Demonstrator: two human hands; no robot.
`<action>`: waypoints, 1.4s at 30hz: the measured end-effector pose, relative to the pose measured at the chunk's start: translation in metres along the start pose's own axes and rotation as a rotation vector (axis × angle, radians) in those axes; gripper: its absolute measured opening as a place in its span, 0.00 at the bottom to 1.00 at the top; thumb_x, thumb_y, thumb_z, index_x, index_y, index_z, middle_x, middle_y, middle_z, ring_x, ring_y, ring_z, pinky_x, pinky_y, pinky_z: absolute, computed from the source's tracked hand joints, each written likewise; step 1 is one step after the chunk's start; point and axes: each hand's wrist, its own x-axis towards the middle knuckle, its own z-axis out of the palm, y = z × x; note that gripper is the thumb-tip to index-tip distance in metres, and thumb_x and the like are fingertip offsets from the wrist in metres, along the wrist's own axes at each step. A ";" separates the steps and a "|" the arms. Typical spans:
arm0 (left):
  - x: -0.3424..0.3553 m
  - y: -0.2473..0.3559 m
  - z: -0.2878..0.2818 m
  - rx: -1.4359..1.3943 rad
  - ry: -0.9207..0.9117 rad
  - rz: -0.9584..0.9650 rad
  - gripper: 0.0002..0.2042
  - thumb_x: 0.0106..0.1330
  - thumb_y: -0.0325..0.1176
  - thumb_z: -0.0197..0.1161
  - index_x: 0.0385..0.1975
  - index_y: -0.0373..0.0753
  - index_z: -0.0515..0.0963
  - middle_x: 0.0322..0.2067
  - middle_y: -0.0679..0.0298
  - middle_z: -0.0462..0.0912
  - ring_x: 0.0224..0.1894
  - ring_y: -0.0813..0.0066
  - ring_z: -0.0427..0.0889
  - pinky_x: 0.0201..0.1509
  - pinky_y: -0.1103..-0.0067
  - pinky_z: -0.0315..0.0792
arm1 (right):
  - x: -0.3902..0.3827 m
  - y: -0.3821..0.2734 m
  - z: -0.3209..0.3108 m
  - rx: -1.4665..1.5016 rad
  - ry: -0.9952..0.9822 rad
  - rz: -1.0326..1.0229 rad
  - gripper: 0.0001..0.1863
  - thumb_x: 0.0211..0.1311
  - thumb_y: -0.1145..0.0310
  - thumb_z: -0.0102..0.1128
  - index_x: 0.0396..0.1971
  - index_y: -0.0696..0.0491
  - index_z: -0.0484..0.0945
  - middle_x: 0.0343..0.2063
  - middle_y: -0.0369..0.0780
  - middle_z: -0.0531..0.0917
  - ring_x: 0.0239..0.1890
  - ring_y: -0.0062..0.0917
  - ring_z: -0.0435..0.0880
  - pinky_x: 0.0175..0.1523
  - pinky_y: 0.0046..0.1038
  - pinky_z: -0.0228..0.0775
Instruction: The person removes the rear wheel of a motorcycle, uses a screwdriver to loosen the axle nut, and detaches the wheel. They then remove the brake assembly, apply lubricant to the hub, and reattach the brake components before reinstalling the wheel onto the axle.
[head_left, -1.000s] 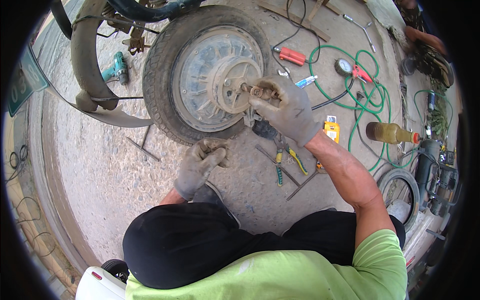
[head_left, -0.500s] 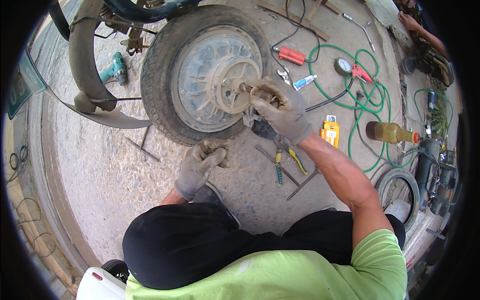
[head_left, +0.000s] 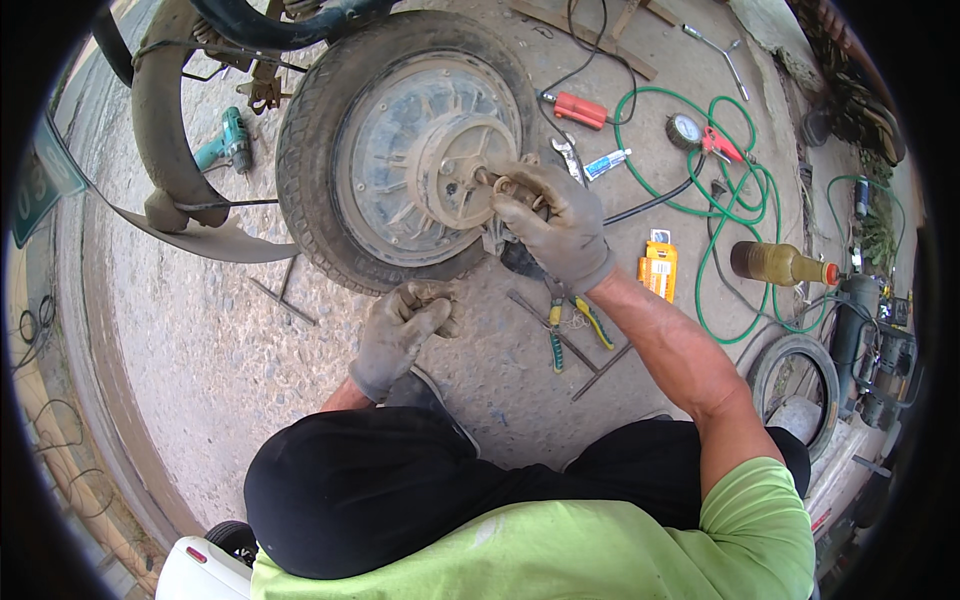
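Observation:
A wheel with a dusty tyre [head_left: 308, 190] and a ribbed metal hub motor [head_left: 385, 175] stands tilted in front of me. At its centre is a round hub cover [head_left: 440, 185] with a short axle end [head_left: 484, 177] sticking out. My right hand [head_left: 560, 225], in a dirty grey glove, is closed at that axle end, thumb and fingers pinching a small metal part whose kind I cannot make out. Below the tyre, my gloved left hand [head_left: 400, 335] is closed, fingers curled against the thumb; whatever may be in them is hidden.
Pliers with yellow-green handles [head_left: 557, 345] and a T-shaped bar [head_left: 600, 372] lie near my right forearm. Further right are an adjustable wrench [head_left: 567, 155], a tube [head_left: 607, 164], a yellow box [head_left: 658, 270], a green hose [head_left: 700, 300], a pressure gauge [head_left: 684, 131] and a bottle [head_left: 780, 264]. A drill [head_left: 235, 140] lies left.
My right hand has shifted slightly left and down at the axle end. The left hand has barely moved. At the upper right, another person's arm has drawn back.

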 end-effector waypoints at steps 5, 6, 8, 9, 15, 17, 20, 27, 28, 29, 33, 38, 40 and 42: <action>0.002 -0.004 -0.003 0.024 -0.003 -0.010 0.16 0.82 0.31 0.66 0.61 0.26 0.81 0.43 0.60 0.89 0.42 0.75 0.88 0.49 0.73 0.88 | -0.002 -0.004 -0.003 0.026 -0.022 0.070 0.20 0.74 0.71 0.72 0.63 0.56 0.87 0.44 0.38 0.91 0.43 0.19 0.88 0.48 0.25 0.81; 0.002 -0.005 -0.003 0.022 -0.004 -0.010 0.16 0.82 0.31 0.66 0.61 0.26 0.81 0.43 0.60 0.89 0.41 0.75 0.88 0.49 0.74 0.88 | -0.002 -0.005 -0.003 0.036 -0.039 0.105 0.20 0.74 0.71 0.72 0.64 0.56 0.86 0.45 0.38 0.92 0.44 0.19 0.89 0.49 0.25 0.82; 0.002 -0.005 -0.002 0.018 -0.010 -0.006 0.16 0.82 0.31 0.65 0.61 0.26 0.82 0.43 0.60 0.89 0.41 0.76 0.88 0.49 0.74 0.88 | -0.005 -0.001 -0.001 0.033 -0.037 0.078 0.21 0.75 0.70 0.72 0.65 0.57 0.85 0.47 0.38 0.92 0.45 0.19 0.89 0.51 0.25 0.82; 0.002 -0.005 -0.002 0.015 -0.013 -0.007 0.16 0.82 0.31 0.65 0.61 0.27 0.82 0.44 0.60 0.89 0.41 0.76 0.88 0.49 0.74 0.88 | -0.006 0.002 0.001 0.031 -0.035 0.065 0.21 0.75 0.70 0.71 0.65 0.57 0.85 0.48 0.39 0.92 0.46 0.19 0.89 0.52 0.25 0.82; 0.005 -0.002 0.002 0.003 -0.024 -0.008 0.16 0.82 0.32 0.66 0.61 0.27 0.82 0.45 0.60 0.89 0.42 0.77 0.87 0.49 0.75 0.88 | -0.010 0.010 0.016 0.094 0.101 0.008 0.21 0.72 0.66 0.76 0.61 0.54 0.85 0.41 0.43 0.91 0.42 0.32 0.93 0.46 0.31 0.85; 0.006 -0.003 0.003 -0.002 -0.022 -0.018 0.17 0.82 0.33 0.67 0.61 0.27 0.82 0.46 0.60 0.89 0.42 0.76 0.87 0.49 0.75 0.88 | -0.011 0.009 0.015 0.107 0.077 0.040 0.21 0.72 0.66 0.76 0.61 0.54 0.85 0.42 0.43 0.91 0.42 0.31 0.92 0.46 0.31 0.84; 0.005 -0.004 0.004 0.019 -0.004 0.001 0.17 0.81 0.37 0.67 0.58 0.29 0.82 0.44 0.56 0.91 0.40 0.71 0.90 0.49 0.75 0.85 | -0.013 0.012 0.018 0.107 0.107 0.038 0.21 0.73 0.65 0.76 0.61 0.55 0.85 0.42 0.42 0.90 0.42 0.29 0.92 0.46 0.31 0.84; 0.009 -0.007 0.003 -0.024 -0.080 -0.020 0.17 0.82 0.33 0.67 0.62 0.28 0.81 0.51 0.60 0.89 0.44 0.77 0.87 0.51 0.74 0.88 | -0.018 0.000 0.053 0.250 0.283 0.238 0.20 0.73 0.62 0.75 0.59 0.56 0.87 0.44 0.42 0.91 0.43 0.30 0.92 0.49 0.32 0.84; 0.009 -0.007 0.004 -0.017 -0.073 -0.028 0.17 0.82 0.33 0.67 0.63 0.28 0.81 0.51 0.60 0.89 0.45 0.77 0.87 0.52 0.74 0.87 | -0.017 0.000 0.056 0.243 0.269 0.282 0.21 0.73 0.62 0.76 0.59 0.56 0.87 0.44 0.43 0.91 0.43 0.30 0.92 0.49 0.32 0.84; 0.008 -0.007 0.006 -0.014 -0.065 -0.036 0.17 0.83 0.33 0.66 0.63 0.28 0.81 0.51 0.61 0.89 0.45 0.77 0.87 0.52 0.74 0.87 | -0.012 -0.003 0.057 0.237 0.251 0.327 0.21 0.72 0.62 0.76 0.59 0.57 0.87 0.44 0.43 0.91 0.44 0.30 0.92 0.49 0.32 0.84; 0.006 -0.008 0.007 0.040 -0.025 -0.018 0.16 0.82 0.35 0.66 0.60 0.30 0.82 0.44 0.56 0.91 0.40 0.72 0.90 0.49 0.75 0.85 | -0.006 0.003 0.057 0.074 0.220 0.214 0.22 0.73 0.68 0.75 0.63 0.59 0.84 0.48 0.40 0.91 0.44 0.18 0.89 0.49 0.23 0.83; 0.006 -0.010 0.008 0.012 -0.026 -0.007 0.16 0.82 0.35 0.65 0.60 0.29 0.82 0.44 0.56 0.91 0.40 0.71 0.91 0.49 0.75 0.85 | -0.006 -0.007 0.043 0.154 0.268 0.312 0.19 0.68 0.65 0.79 0.54 0.58 0.87 0.43 0.42 0.92 0.42 0.26 0.92 0.49 0.30 0.85; 0.007 -0.013 0.008 -0.003 -0.026 -0.020 0.16 0.82 0.34 0.65 0.60 0.28 0.82 0.44 0.56 0.91 0.40 0.71 0.91 0.49 0.75 0.85 | -0.004 -0.005 0.041 0.086 0.219 0.274 0.18 0.69 0.67 0.79 0.53 0.59 0.86 0.42 0.41 0.93 0.42 0.24 0.92 0.50 0.29 0.85; 0.008 -0.015 0.008 -0.003 -0.034 -0.038 0.16 0.82 0.34 0.65 0.60 0.28 0.82 0.44 0.56 0.91 0.40 0.71 0.91 0.49 0.75 0.85 | 0.005 -0.011 0.043 0.030 0.189 0.231 0.19 0.68 0.66 0.79 0.53 0.58 0.86 0.40 0.41 0.92 0.41 0.25 0.93 0.50 0.29 0.85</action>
